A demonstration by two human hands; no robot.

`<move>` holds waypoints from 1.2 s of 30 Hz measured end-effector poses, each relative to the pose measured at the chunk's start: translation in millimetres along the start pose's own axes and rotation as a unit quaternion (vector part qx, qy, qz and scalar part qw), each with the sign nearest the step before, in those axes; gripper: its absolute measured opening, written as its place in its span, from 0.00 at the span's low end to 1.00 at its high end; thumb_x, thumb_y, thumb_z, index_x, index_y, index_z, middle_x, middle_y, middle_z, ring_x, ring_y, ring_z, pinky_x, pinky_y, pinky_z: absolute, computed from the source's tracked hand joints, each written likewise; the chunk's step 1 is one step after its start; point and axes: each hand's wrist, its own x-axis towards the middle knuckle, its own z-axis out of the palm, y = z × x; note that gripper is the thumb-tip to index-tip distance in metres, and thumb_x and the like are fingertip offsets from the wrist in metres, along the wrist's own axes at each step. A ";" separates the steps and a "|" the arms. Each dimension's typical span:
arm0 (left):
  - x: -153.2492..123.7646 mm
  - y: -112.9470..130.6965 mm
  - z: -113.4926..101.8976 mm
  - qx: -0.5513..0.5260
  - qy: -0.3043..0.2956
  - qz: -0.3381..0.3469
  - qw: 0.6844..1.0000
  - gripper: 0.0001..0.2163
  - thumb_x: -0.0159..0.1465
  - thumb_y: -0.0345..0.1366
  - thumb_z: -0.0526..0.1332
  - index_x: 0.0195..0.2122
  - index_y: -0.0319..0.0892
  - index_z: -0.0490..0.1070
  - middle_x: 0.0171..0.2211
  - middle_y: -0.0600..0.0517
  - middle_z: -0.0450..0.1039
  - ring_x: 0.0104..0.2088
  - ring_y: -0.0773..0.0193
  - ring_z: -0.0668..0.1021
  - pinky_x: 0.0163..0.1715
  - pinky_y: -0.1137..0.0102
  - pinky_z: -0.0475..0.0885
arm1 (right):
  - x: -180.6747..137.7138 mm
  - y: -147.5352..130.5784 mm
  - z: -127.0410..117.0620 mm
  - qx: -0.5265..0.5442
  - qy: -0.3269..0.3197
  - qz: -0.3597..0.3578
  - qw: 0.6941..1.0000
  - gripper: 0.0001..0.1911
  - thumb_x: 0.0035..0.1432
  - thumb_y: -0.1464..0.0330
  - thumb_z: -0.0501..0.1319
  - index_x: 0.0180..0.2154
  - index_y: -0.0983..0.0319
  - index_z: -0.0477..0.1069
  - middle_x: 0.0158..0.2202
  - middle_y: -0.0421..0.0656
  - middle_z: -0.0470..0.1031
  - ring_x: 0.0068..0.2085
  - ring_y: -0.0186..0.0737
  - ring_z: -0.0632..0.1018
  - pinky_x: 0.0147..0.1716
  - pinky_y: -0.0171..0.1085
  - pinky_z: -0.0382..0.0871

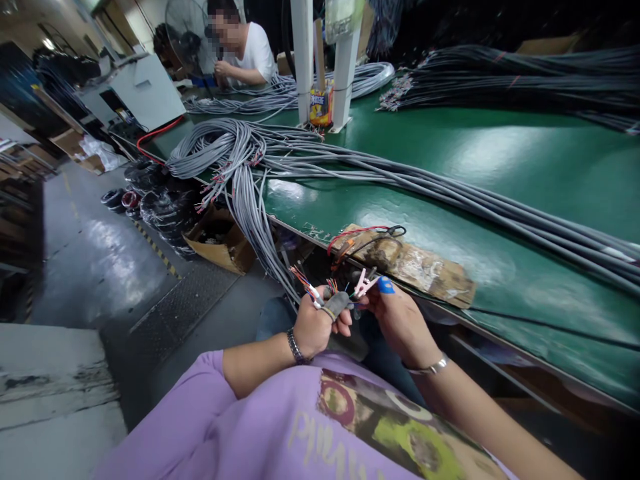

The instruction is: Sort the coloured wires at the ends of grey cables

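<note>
while the left hand (313,330) is curled before the purple shirt (200,420), its fingers are closed around the coloured wires (300,277), which stand near the edge of the green counter (465,140). their loose ends point up and to the left, and their long axis is slanted, going down into the palm. the right hand (405,327) is just beside, at the pink clip (364,285), which is also tilted; i cannot tell if its fingers pinch this clip or not.

from the counter, one part of the grey cables (257,223) hangs down towards the left hand, and another part lies lengthwise on top. on the floor, the open cardboard box (235,257) contains something dark, not clear to see. farther left, a second box (70,141) has white plastic (103,155) at its opening.
</note>
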 end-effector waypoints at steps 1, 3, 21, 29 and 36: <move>0.7 -0.4 0.3 -0.002 -0.001 0.000 1.000 0.20 0.56 0.53 0.62 0.26 0.39 0.64 0.17 0.57 0.67 0.13 0.74 0.69 0.12 0.78 0.55 | -0.7 2.2 -0.4 -0.017 0.002 -0.017 1.000 0.19 0.54 0.49 0.61 0.30 0.58 0.76 0.28 0.41 0.73 0.30 0.37 0.71 0.31 0.36 0.68; 1.8 -1.7 1.0 -0.004 -0.002 0.000 1.000 0.20 0.56 0.53 0.62 0.25 0.39 0.63 0.17 0.57 0.67 0.12 0.74 0.69 0.12 0.78 0.54 | -0.1 3.7 0.4 -0.002 -0.012 -0.002 1.000 0.21 0.52 0.47 0.61 0.31 0.58 0.76 0.28 0.42 0.73 0.30 0.38 0.71 0.31 0.36 0.68; -0.8 -8.9 -4.7 0.012 -0.016 -0.014 1.000 0.18 0.56 0.51 0.62 0.25 0.39 0.64 0.17 0.55 0.69 0.12 0.73 0.70 0.11 0.78 0.54 | 0.1 3.2 -1.6 0.159 -0.054 0.138 0.976 0.20 0.44 0.48 0.68 0.28 0.59 0.75 0.27 0.40 0.75 0.27 0.35 0.73 0.28 0.34 0.71; -4.6 -13.5 -14.1 0.034 -0.042 -0.033 0.998 0.20 0.56 0.53 0.62 0.25 0.39 0.64 0.17 0.55 0.69 0.13 0.72 0.70 0.11 0.78 0.55 | -7.7 -3.9 -12.2 0.052 -0.135 0.187 0.972 0.14 0.42 0.61 0.73 0.24 0.63 0.73 0.21 0.39 0.71 0.23 0.31 0.70 0.25 0.33 0.68; -6.1 -9.9 -16.7 0.089 -0.124 -0.070 0.986 0.22 0.53 0.55 0.63 0.27 0.38 0.65 0.18 0.54 0.70 0.15 0.71 0.73 0.14 0.78 0.60 | -6.5 -7.0 -3.2 -0.057 -0.096 0.126 0.986 0.16 0.39 0.60 0.74 0.20 0.63 0.71 0.19 0.38 0.69 0.22 0.31 0.67 0.26 0.34 0.62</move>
